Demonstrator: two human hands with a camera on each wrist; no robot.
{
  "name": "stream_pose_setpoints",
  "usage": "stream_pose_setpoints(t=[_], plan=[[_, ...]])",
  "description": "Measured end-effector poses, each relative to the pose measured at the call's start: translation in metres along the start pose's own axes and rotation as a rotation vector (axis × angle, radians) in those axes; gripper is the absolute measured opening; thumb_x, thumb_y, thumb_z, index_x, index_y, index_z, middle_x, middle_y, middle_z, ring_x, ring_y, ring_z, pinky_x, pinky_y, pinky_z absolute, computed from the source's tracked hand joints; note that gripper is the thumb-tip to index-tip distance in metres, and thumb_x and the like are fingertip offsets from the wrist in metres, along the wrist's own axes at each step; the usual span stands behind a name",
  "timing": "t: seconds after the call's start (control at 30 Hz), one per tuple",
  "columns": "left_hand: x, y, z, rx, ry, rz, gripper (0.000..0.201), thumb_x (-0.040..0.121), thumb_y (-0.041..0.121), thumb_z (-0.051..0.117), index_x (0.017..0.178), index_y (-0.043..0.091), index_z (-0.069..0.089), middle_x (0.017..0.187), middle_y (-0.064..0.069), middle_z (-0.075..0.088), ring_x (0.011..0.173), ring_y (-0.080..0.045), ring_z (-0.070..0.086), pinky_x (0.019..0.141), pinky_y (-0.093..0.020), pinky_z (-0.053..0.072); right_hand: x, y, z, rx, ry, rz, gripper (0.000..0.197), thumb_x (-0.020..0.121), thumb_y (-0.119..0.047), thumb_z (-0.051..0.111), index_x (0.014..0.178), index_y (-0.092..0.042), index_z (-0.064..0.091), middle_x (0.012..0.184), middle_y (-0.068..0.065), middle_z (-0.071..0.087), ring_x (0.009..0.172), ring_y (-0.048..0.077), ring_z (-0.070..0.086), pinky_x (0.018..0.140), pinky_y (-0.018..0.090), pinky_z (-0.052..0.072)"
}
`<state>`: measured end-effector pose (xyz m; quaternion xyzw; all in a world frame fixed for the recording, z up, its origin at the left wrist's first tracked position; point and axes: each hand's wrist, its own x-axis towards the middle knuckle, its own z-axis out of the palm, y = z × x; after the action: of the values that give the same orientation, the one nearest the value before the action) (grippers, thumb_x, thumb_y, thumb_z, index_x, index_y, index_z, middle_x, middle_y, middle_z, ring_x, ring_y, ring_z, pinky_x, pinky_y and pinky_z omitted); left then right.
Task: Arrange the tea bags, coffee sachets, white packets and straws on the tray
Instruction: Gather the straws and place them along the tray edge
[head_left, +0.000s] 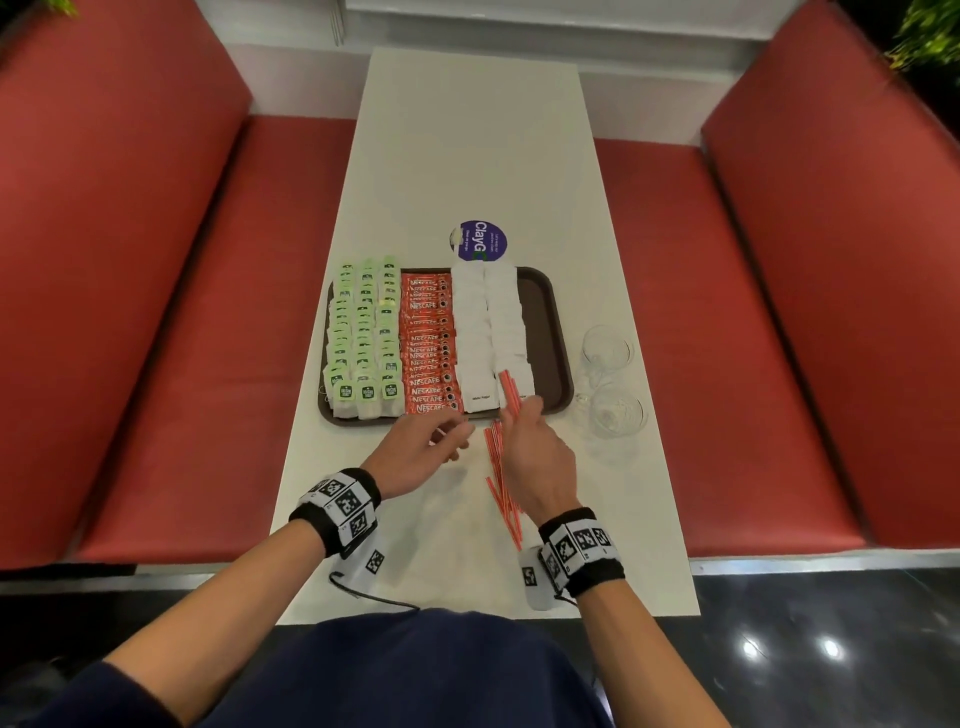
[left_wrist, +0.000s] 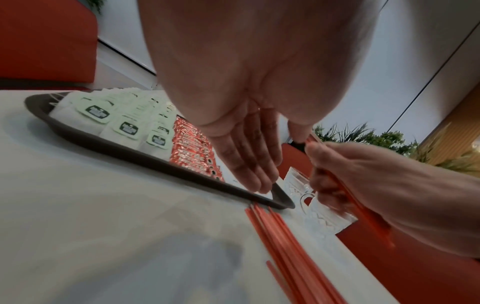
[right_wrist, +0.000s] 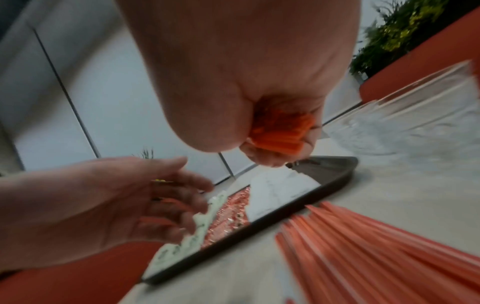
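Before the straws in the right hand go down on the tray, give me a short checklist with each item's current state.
1. Right hand has a firm grip on its bundle of straws: ok, fingers curled round them.
2. Left hand free to assist: ok, open and empty.
3. Bare strip of tray right of the white packets for straws: ok.
4. Tea bags and coffee sachets in rows: ok.
5. All straws gathered: not ok, loose straws lie on the table.
6. Glasses clear of the placing path: cannot tell; they stand beside the tray.
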<state>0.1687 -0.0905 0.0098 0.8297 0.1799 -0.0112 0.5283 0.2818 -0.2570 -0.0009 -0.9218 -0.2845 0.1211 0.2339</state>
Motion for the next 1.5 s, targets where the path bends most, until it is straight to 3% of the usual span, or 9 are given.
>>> stream_pose_setpoints(t=[0.23,0.5,0.67,0.8,0.9,1.07,1.23,1.37,1.5], plan=[[0.006,0.037,0.003,-0.699,-0.053,-0.194,0.034,0.115,0.049,0.040,0.145,0.047,0.055,0.141,0.014,0.069,0.133,-0.009,0.064,0.109,-0.043,0.055,0.005,-0.049,0.019,-0.098,0.069,-0.200,0.038,0.097,-0.028,0.027,0.124,-0.011,0.048,0.117,0.009,0.048,0.100,0.030,0.043,0.087,0.049,0.044],[0.004,0.025,0.009,-0.961,0.050,-0.204,0.037,0.117,0.022,0.041,0.150,0.033,0.051,0.144,0.002,0.068,0.137,-0.015,0.062,0.114,-0.037,0.049,0.002,-0.058,0.028,-0.137,0.010,-0.196,0.059,0.103,-0.044,0.025,0.148,-0.010,0.042,0.123,0.012,0.048,0.103,0.031,0.047,0.091,0.048,0.043],[0.001,0.004,0.016,-0.852,0.079,-0.230,0.051,0.106,0.042,0.065,0.152,0.043,0.044,0.137,-0.002,0.071,0.117,-0.024,0.072,0.086,-0.042,0.053,0.001,-0.050,0.029,-0.079,-0.230,-0.231,0.072,0.101,-0.052,0.012,0.162,-0.016,0.024,0.127,0.010,0.046,0.108,0.030,0.045,0.096,0.048,0.043],[-0.005,-0.014,0.015,-0.731,0.098,-0.184,0.068,0.082,0.070,0.081,0.130,0.029,0.056,0.074,-0.008,0.046,0.060,-0.023,0.041,0.055,-0.035,0.036,0.010,-0.032,0.015,0.156,-0.218,-0.302,0.047,0.114,-0.055,0.022,0.135,-0.026,0.053,0.117,-0.003,0.058,0.103,0.020,0.052,0.095,0.048,0.050],[-0.003,-0.020,0.010,-0.697,0.134,-0.171,0.056,0.083,0.062,0.081,0.100,0.014,0.060,0.068,-0.004,0.037,0.060,-0.018,0.035,0.058,-0.034,0.036,0.010,-0.033,-0.006,0.388,-0.014,-0.272,0.017,0.115,-0.038,0.047,0.119,-0.024,0.056,0.113,-0.010,0.062,0.100,0.008,0.061,0.087,0.042,0.056],[0.006,-0.033,0.015,-0.451,0.126,-0.138,0.045,0.091,0.034,0.073,0.096,-0.008,0.060,0.080,-0.013,0.057,0.075,-0.019,0.050,0.069,-0.035,0.043,0.001,-0.050,-0.014,0.308,-0.151,-0.548,0.045,0.118,-0.025,0.043,0.163,-0.019,0.040,0.163,0.002,0.047,0.146,0.014,0.049,0.121,0.019,0.037],[0.011,-0.044,0.022,-0.279,0.156,-0.121,0.015,0.098,-0.005,0.057,0.085,-0.011,0.058,0.077,-0.011,0.058,0.067,-0.006,0.048,0.064,-0.033,0.042,-0.007,-0.053,0.009,0.147,-0.338,-0.560,0.056,0.119,-0.030,0.033,0.173,-0.027,0.017,0.178,0.003,0.028,0.135,0.033,0.062,0.103,0.045,0.059],[0.013,-0.053,0.025,-0.237,0.164,-0.070,0.021,0.093,0.012,0.058,0.077,-0.002,0.055,0.071,-0.007,0.054,0.061,-0.001,0.046,0.057,-0.022,0.040,-0.010,-0.048,0.023,0.094,-0.321,-0.568,0.058,0.119,-0.037,0.030,0.174,-0.029,0.011,0.180,0.003,0.023,0.136,0.035,0.062,0.101,0.049,0.061],[0.016,-0.063,0.028,-0.144,0.175,-0.029,0.029,0.097,0.025,0.056,0.096,-0.003,0.063,0.090,-0.026,0.068,0.078,-0.021,0.063,0.073,-0.048,0.057,-0.009,-0.049,0.027,0.052,-0.208,-0.609,0.057,0.120,-0.039,0.028,0.174,-0.021,0.021,0.181,0.000,0.018,0.135,0.028,0.064,0.093,0.041,0.065]])
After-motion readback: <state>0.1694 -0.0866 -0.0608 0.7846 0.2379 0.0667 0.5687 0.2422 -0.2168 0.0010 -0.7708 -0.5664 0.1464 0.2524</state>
